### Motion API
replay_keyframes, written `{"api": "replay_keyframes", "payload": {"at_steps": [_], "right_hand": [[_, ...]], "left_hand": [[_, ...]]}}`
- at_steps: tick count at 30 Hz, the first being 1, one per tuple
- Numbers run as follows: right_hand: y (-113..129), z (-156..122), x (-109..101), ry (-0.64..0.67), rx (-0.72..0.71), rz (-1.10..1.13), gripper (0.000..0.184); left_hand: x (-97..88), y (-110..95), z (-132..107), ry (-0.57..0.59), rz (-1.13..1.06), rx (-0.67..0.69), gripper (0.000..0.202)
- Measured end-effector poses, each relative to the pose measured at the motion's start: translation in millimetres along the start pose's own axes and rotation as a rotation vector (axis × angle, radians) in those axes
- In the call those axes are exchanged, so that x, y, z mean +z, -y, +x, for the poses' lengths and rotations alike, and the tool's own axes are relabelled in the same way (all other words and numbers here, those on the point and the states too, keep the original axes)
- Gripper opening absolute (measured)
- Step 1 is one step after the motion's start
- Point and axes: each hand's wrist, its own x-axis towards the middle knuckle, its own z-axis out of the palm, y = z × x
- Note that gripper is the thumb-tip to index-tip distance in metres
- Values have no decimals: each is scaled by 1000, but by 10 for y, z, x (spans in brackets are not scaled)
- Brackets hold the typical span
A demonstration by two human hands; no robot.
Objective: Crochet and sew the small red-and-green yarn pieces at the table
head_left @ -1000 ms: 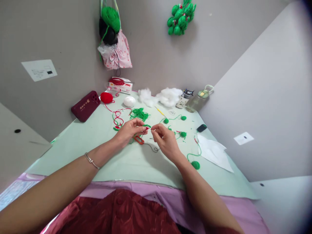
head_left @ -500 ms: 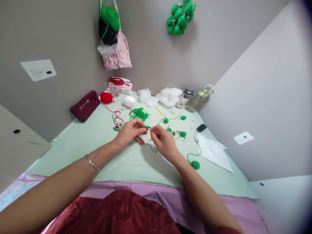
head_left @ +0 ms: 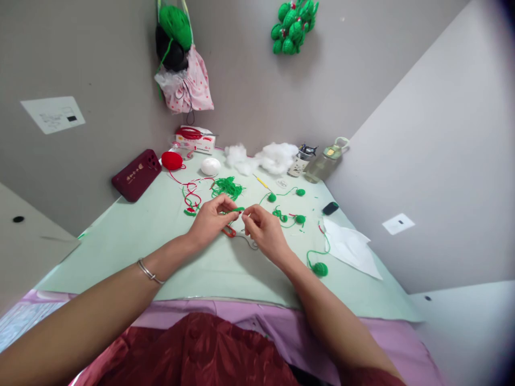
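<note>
My left hand point(head_left: 211, 217) is closed in a pinch on a small green crocheted piece point(head_left: 238, 209) above the pale green table point(head_left: 132, 236). My right hand point(head_left: 262, 229) is pinched close against it, fingertips almost touching the left ones; what it grips is too small to make out. Red-handled scissors point(head_left: 229, 231) lie on the table just under the hands. A loose heap of green yarn point(head_left: 227, 187) lies behind the left hand. Small green crocheted balls point(head_left: 300, 219) lie to the right.
At the back stand a red yarn ball point(head_left: 171, 160), a white ball point(head_left: 211, 166), white stuffing point(head_left: 276, 157), two bottles point(head_left: 325, 163) and a maroon box point(head_left: 135, 175). White paper point(head_left: 351, 247) and a black object point(head_left: 330, 208) lie right. Green crocheted pieces point(head_left: 292, 27) hang on the wall.
My hands have drawn a little closer together, the right fingertips moving up to the green piece. The view has shifted slightly.
</note>
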Motion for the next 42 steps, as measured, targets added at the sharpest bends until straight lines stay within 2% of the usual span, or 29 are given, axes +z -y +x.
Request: {"api": "replay_keyframes", "payload": {"at_steps": [2, 5, 8, 11, 14, 18, 20, 22, 24, 27, 28, 30, 33, 37, 39, 42], "right_hand": [[-5, 8, 3, 23, 9, 42, 13], [-12, 25, 15, 27, 54, 140, 13], [-16, 56, -12, 36, 85, 252, 15], [-24, 91, -113, -13, 60, 209, 20], [-43, 105, -209, -81, -20, 108, 22], [-39, 92, -205, 22, -50, 157, 17], [-28, 102, -205, 21, -24, 227, 16], [-49, 140, -267, -23, 22, 369, 17], [-139, 205, -413, -90, 92, 586, 20], [-429, 321, -755, -144, 212, 840, 24], [-555, 358, -883, -192, 232, 857, 21], [-819, 411, -1137, -474, 220, 858, 18], [-1169, 414, -1474, -723, 179, 845, 25], [-1465, 274, -1817, -1150, 103, 753, 28], [-1538, 192, -1927, -1270, 83, 707, 24], [-1549, 142, -1993, -1313, 65, 661, 19]], "left_hand": [[-1, -10, 1, -19, 19, 19, 25], [19, 2, -26, 27, 42, 37, 21], [38, 31, -61, 59, 111, 122, 14], [28, 51, -73, 55, 161, 219, 7], [7, 51, -71, 88, 178, 254, 6], [6, 20, -70, 138, 180, 260, 4], [9, 3, -64, 186, 140, 211, 3], [7, -6, -51, 253, 77, 104, 5], [-3, -6, -30, 326, 22, -9, 9], [-27, 1, 5, 409, -72, -110, 16], [-37, 3, 15, 425, -107, -128, 18], [-60, 5, 31, 438, -164, -159, 21], [-102, 2, 50, 439, -209, -206, 25], [-142, -39, 62, 443, -223, -227, 28], [-144, -72, 62, 441, -238, -226, 29], [-128, -116, 55, 443, -243, -227, 30]]}}
